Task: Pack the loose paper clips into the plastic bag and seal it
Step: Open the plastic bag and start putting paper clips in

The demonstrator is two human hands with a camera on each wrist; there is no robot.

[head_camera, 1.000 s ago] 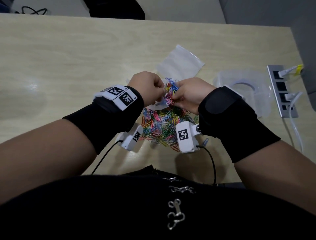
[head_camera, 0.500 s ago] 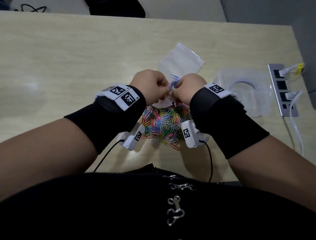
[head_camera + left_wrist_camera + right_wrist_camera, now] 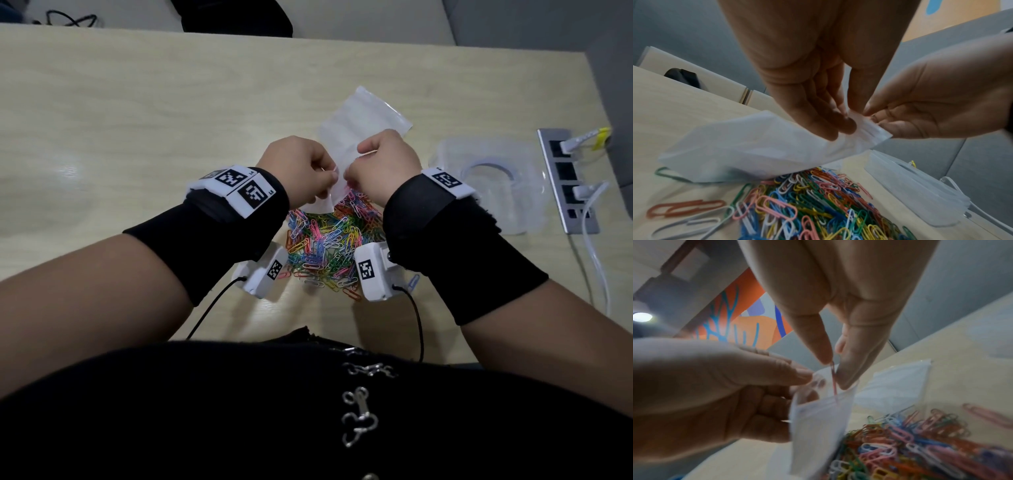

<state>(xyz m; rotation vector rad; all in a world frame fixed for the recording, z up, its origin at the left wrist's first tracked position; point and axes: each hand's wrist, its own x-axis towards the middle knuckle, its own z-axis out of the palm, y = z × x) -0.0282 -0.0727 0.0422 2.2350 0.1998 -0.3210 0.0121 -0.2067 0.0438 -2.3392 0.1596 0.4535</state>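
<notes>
A heap of coloured paper clips (image 3: 329, 240) lies on the table near my body, also seen in the left wrist view as the heap (image 3: 818, 203). Just above its far side I hold a small clear zip bag (image 3: 323, 202). My left hand (image 3: 301, 171) pinches the edge of the bag's mouth (image 3: 865, 129). My right hand (image 3: 383, 164) pinches a reddish paper clip (image 3: 834, 386) between thumb and forefinger, its lower end at the mouth of the bag (image 3: 818, 415). What the bag holds is not visible.
A second clear bag (image 3: 366, 116) lies flat on the table behind my hands. A clear plastic lid or tray (image 3: 489, 192) sits to the right, with a power strip (image 3: 568, 181) and white cables beyond it. The wooden table (image 3: 137, 120) stretches away to the left.
A second ago my right hand held a bunch of coloured clips at the bag's mouth. That bunch is gone from view, and only one reddish clip shows between the right fingers.
</notes>
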